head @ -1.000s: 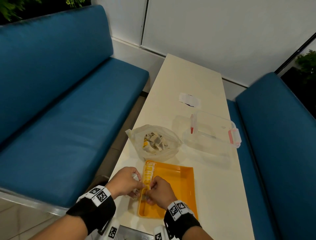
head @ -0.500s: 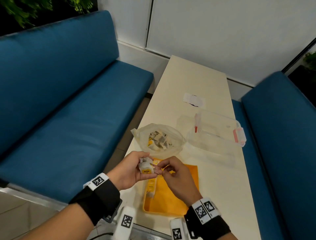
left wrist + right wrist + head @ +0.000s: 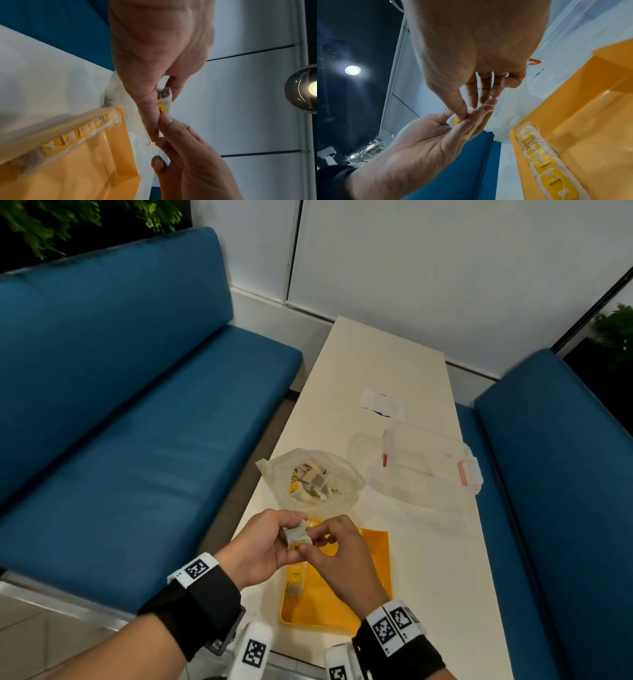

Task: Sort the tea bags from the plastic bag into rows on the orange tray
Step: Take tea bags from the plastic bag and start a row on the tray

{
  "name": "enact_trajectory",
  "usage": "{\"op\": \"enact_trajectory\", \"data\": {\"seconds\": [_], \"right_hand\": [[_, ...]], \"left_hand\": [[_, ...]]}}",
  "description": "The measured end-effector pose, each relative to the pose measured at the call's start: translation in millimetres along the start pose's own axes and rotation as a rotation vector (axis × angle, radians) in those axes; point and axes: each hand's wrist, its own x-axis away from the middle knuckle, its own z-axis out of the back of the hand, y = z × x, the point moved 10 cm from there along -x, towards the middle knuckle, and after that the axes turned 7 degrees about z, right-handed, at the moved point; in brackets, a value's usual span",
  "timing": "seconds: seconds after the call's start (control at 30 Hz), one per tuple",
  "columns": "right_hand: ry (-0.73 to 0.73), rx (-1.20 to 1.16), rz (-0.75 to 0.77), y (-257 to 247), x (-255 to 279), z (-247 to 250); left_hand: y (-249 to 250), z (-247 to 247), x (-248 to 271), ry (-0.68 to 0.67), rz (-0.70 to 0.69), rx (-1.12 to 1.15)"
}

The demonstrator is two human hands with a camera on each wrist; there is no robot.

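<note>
Your head view is evenly and fairly brightly lit from overhead, with soft shadows under the clear box (image 3: 424, 470) on the pale bench (image 3: 387, 361); the sofa (image 3: 102, 405) smears with motion blur and straight edges bow toward the frame borders. Your left wrist view is soft throughout, the orange tray (image 3: 68, 169) blurred, a round ceiling lamp (image 3: 307, 88) flaring at the right edge; your right wrist view is dimmer, a second lamp (image 3: 352, 70) haloed against dark ceiling, the near hand looming and distorted.

Glossy smooth plastic orange tray (image 3: 373, 587), thin filmy plastic bag (image 3: 342, 474), soft papery tea bags (image 3: 546, 162).
</note>
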Motion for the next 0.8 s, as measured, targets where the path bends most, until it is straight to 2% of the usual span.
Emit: {"op": "enact_trajectory", "data": {"seconds": [0.27,0.53,0.63,0.8], "right_hand": [[0.073,0.073,-0.196,25.6,0.9,5.6],[0.015,-0.306,-0.395,37.8,1.6,-10.3],[-0.025,-0.331,-0.381,32.5,1.2,-12.2],[-0.056,-0.216,-0.306,34.5,-6.5,-1.0]], "left_hand": [[-1.9,0.5,-5.6,0.001,-0.045,-0.015],[4.5,-10.6,-4.5,-0.019,-0.116,-0.024],[9.6,-9.1,-5.7,-0.021,-0.170,0.006],[20.2,11.4,-4.4,0.123,-0.278,-0.257]]}}
